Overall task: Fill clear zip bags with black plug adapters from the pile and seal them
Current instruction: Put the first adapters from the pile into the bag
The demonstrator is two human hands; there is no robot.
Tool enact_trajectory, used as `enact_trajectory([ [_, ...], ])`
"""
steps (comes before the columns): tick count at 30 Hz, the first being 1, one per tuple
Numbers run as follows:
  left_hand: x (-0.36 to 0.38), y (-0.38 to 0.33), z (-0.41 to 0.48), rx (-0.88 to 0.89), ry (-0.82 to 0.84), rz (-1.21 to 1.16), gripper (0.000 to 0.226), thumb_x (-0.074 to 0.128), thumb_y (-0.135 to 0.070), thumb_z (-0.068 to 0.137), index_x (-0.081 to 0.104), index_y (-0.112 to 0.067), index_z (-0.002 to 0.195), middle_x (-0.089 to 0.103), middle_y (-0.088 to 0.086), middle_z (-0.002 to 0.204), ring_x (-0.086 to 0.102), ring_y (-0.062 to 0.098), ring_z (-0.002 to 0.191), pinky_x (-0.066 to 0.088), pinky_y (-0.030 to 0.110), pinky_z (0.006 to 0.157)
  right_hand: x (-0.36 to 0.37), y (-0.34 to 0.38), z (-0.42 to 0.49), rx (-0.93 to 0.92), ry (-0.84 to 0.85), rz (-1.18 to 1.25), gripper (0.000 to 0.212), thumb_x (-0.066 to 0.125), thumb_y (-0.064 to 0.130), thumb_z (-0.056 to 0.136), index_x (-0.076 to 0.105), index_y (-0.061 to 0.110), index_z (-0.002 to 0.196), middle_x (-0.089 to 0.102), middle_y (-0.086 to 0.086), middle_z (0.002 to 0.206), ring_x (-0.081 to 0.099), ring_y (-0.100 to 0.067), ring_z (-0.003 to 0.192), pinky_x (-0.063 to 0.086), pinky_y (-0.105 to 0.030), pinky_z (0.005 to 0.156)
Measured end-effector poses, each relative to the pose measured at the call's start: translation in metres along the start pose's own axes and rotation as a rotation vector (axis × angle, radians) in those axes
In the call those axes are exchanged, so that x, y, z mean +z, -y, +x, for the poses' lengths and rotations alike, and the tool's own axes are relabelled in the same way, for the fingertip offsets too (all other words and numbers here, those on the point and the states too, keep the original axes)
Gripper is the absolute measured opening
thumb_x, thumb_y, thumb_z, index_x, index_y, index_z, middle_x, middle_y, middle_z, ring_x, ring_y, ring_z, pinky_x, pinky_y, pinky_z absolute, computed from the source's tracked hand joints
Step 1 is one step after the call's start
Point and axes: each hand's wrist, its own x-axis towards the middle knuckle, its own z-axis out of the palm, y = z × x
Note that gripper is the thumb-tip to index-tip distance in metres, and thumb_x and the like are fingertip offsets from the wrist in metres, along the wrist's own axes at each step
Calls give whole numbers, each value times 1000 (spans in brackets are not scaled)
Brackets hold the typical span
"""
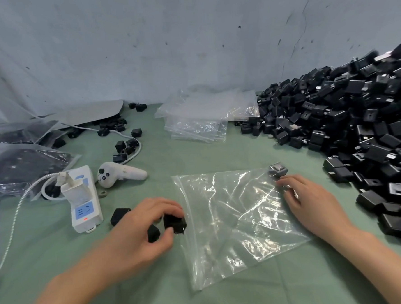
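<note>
Green cloth tabletop [167, 158]. A big heap of black plastic plug adapters [347, 119] fills the right side of the frame.

Flat clear plastic zip bag [234, 220] lies at centre-bottom, between the two hands. Its zip track runs down its left edge, so the mouth faces frame-left. Long axis is roughly left-right, slightly tilted.

Left hand [143, 228] has its fingers curled round one black cube-shaped adapter [174, 221], just beside the mouth, prongs pointing lower right toward it. A second black adapter [153, 233] sits at its thumb. This hand is the nearer one to the mouth, so loading should be a short push to frame-right. The mouth looks flat and likely needs lifting first.

Right hand [315, 206] is at the bag's upper right corner, fingers curled onto the film, apparently pinching it as an anchor. A lone adapter [278, 170] shows grey through the plastic just above its fingertips.

No legible writing or brand. The white power strip [82, 201] with blue socket panels and the white handheld controller [118, 174] show no readable marks.
</note>
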Motion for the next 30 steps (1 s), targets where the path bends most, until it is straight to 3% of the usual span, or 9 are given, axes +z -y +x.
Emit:
enact_trajectory([
  [4,16,5,-4,0,138,-19,31,60,-15,90,66,-34,114,53,-31,129,51,-1,125,35,11,102,1,-1,1,-1,-5,13,25,50,24,99,67,29,117,63,14,125,63,-20,106,43,-31,78],
  [10,36,5,3,27,109,2,36,55,-10,98,60,-29,128,49,-26,139,51,-4,126,37,13,103,-1,0,0,-13,2,21,26,50,24,99,67,27,118,63,13,125,62,-19,107,42,-31,82],
  [14,34,8,6,49,71,157,24,50,-39,99,59,-33,121,51,-22,127,51,-3,116,36,13,100,-2,2,0,-16,6,19,27,49,26,100,67,27,119,63,13,125,63,-18,106,40,-29,81],
  [19,30,7,18,98,208,427,53,37,-65,95,59,-33,131,61,-16,119,52,8,114,24,18,102,-5,4,-1,-30,30,36,32,45,34,99,67,28,122,60,14,128,61,-16,109,44,-31,86],
  [21,35,3,33,133,232,455,54,35,-63,95,57,-34,134,62,-16,122,52,8,116,20,16,102,-5,4,-1,-32,41,45,30,47,32,100,66,28,124,59,14,131,60,-15,112,44,-31,91],
  [25,56,-4,66,182,258,284,50,36,-57,98,50,-34,140,53,-15,136,38,1,127,22,12,110,-4,4,-2,-32,55,61,32,46,32,101,64,28,127,55,14,138,57,-16,118,43,-35,100],
  [27,70,-10,80,202,238,231,51,37,-54,98,54,-28,138,57,-11,132,41,3,125,23,10,109,-3,3,-1,-39,43,68,30,49,28,101,64,27,127,55,13,139,57,-17,118,43,-36,100],
  [29,81,-21,90,179,195,165,38,50,-40,98,60,-26,132,63,-8,125,49,7,120,23,7,107,-2,1,0,-37,34,76,29,52,25,101,64,27,127,54,13,139,57,-18,118,43,-36,100],
  [30,85,-26,93,181,145,114,31,58,-32,96,61,-30,126,65,-13,118,51,1,114,23,1,101,-2,0,0,-37,32,79,30,52,25,101,64,27,128,54,13,140,57,-17,119,43,-36,100],
])
